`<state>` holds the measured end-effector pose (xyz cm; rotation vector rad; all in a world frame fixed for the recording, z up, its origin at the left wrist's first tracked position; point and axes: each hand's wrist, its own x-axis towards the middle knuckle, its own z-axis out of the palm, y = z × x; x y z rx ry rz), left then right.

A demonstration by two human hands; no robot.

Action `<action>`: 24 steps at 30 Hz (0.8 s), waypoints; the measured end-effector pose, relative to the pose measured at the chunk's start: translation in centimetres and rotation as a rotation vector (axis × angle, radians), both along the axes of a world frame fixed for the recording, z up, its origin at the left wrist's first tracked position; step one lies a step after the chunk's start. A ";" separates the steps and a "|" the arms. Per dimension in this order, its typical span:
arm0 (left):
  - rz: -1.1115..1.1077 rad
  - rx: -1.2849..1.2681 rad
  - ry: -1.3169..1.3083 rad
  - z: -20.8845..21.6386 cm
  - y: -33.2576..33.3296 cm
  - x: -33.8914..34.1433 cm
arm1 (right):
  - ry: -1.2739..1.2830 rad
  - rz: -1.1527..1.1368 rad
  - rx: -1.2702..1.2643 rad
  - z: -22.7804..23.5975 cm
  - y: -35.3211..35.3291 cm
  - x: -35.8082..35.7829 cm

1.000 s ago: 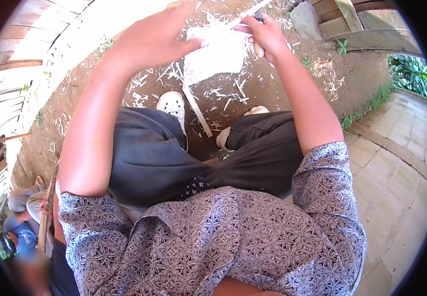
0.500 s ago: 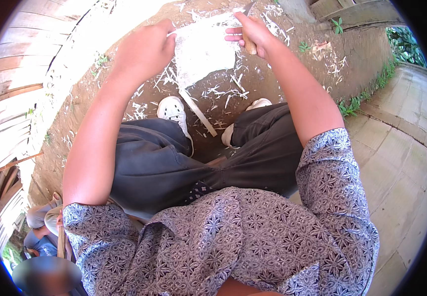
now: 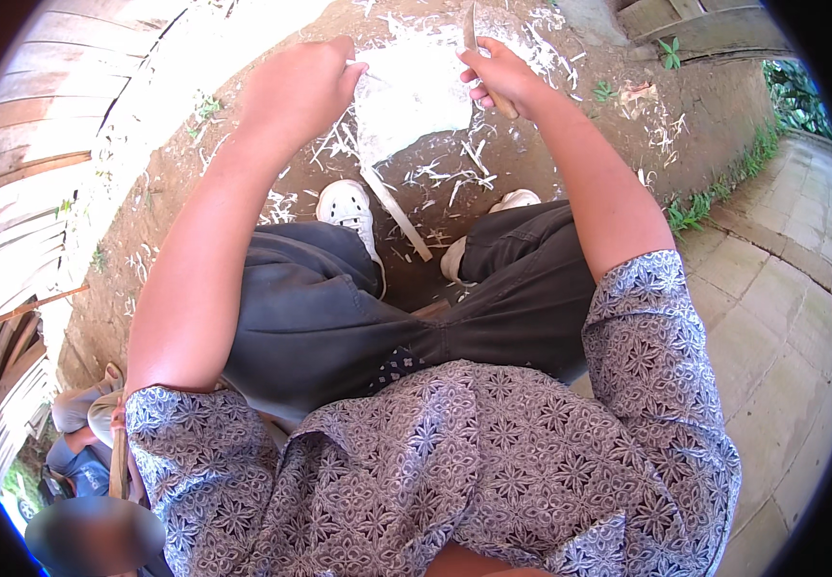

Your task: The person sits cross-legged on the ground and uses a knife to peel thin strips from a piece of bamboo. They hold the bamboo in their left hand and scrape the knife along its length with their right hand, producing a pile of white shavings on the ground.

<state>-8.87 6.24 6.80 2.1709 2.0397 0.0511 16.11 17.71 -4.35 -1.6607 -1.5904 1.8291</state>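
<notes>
My right hand [image 3: 502, 77] is closed round a knife [image 3: 503, 105]; its light wooden handle shows below the palm and its narrow blade points up and away. Across from it, my left hand [image 3: 302, 88] is closed, thumb against the fingers. Whatever it grips is lost in the glare. Between and below both hands lies a bright white, roughly square sheet or slab [image 3: 411, 106] on the ground, too overexposed to tell its material. A flat pale strip [image 3: 397, 213] runs from its near corner toward my feet.
Pale shavings [image 3: 435, 176] litter the brown dirt around my white shoes [image 3: 347, 207]. Slatted wood [image 3: 22, 144] stands at the left, and paving [image 3: 752, 288] lies at the right beside green plants [image 3: 690, 210]. Another person [image 3: 89, 433] sits at the lower left.
My right hand has turned the knife, so its blade now points more upright, and has moved slightly right. My left hand has shifted a little right. The thin strip between the hands no longer shows.
</notes>
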 end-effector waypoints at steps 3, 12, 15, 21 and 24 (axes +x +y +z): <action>0.039 -0.064 0.015 0.2 0.0 0.4 | 0.004 0.025 0.017 -0.1 -0.4 -0.2; 0.047 -0.099 -0.014 0.6 0.0 0.3 | -0.026 0.141 -0.008 1.0 -1.7 -1.1; 0.050 -0.077 -0.043 0.3 0.1 0.1 | -0.029 0.157 -0.019 0.9 -1.9 -1.1; 0.049 -0.063 -0.044 0.3 0.3 -0.2 | -0.069 0.173 -0.016 0.4 -2.0 -1.1; 0.048 -0.058 -0.023 0.3 0.3 -0.2 | -0.075 0.175 -0.002 0.5 -2.1 -1.3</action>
